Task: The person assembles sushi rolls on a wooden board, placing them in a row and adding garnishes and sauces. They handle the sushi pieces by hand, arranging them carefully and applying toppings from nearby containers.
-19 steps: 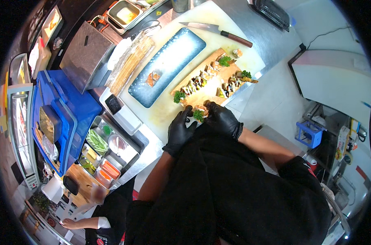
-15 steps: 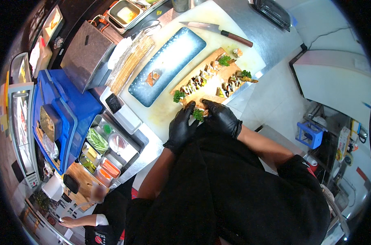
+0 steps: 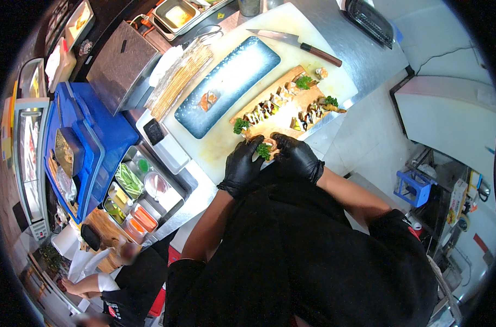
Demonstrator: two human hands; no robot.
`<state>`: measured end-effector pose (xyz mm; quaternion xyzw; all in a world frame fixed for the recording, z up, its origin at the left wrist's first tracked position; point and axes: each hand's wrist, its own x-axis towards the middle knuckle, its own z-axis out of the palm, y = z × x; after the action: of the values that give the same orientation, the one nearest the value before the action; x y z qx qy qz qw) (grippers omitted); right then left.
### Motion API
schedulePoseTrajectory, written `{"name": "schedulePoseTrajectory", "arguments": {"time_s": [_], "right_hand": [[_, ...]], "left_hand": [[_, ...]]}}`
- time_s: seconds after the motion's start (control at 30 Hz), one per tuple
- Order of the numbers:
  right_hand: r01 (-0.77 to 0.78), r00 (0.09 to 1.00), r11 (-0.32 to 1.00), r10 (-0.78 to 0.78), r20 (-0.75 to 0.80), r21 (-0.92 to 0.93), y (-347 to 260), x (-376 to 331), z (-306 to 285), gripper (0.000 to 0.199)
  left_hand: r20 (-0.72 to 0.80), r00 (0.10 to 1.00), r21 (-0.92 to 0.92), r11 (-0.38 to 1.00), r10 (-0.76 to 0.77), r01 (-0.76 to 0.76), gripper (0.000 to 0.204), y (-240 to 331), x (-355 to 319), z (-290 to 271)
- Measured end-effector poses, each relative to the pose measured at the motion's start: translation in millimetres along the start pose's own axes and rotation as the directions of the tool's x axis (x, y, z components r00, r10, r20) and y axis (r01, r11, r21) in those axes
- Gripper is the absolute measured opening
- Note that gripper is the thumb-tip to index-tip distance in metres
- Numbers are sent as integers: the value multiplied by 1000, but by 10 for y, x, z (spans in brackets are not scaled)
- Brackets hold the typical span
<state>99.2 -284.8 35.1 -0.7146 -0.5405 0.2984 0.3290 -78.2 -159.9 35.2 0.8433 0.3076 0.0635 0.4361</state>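
Note:
A wooden serving board [image 3: 280,120] carries two rows of sliced sushi roll pieces [image 3: 266,109] striped with white and dark sauce. Curly green garnish [image 3: 240,126] sits at the row ends. At the board's near end, my left hand [image 3: 243,165] and my right hand [image 3: 298,157], both black-gloved, close in from either side on a brownish sushi piece [image 3: 272,146] with a leafy green sprig. Their fingertips press around it, partly hiding it. A speckled blue-white rectangular plate [image 3: 196,122] lies to the left, holding one small orange-brown piece [image 3: 208,101].
The white cutting board [image 3: 215,147] lies under both. A knife [image 3: 308,47] rests at its far side, beside a loose morsel [image 3: 321,72]. Wrapped wooden sticks [image 3: 179,79], a blue bin [image 3: 92,141] and a vegetable tray [image 3: 166,201] stand left. A co-worker's arm [image 3: 87,284] shows lower left.
My view has shifted slightly. Both hands stay around the sushi piece, with small finger movements, and more of its orange-brown top shows. The co-worker at lower left has moved lower.

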Motion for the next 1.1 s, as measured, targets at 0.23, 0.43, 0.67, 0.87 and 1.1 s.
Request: {"name": "schedulePoseTrajectory", "arguments": {"time_s": [0.23, 0.43, 0.67, 0.87, 1.1], "right_hand": [[-223, 975, 966, 223, 21, 126, -147, 25, 14, 23], [-131, 981, 985, 146, -126, 114, -11, 4, 146, 27], [85, 992, 976, -102, -73, -200, 9, 57, -41, 47], [154, 987, 969, -145, 62, -193, 116, 112, 175, 48], [89, 993, 977, -73, 90, -191, -38, 121, 75, 45]], "left_hand": [[42, 998, -33, 999, -41, 43, 51, -6, 9, 17], [-19, 997, -53, 996, 72, -73, 49, -44, 58, 37], [-11, 1000, -22, 1000, 5, -5, 47, -21, 37, -17], [-29, 999, -62, 998, 17, -18, 41, -63, 32, 10], [-70, 997, -24, 999, 44, -46, 38, -113, -13, 32]]}}
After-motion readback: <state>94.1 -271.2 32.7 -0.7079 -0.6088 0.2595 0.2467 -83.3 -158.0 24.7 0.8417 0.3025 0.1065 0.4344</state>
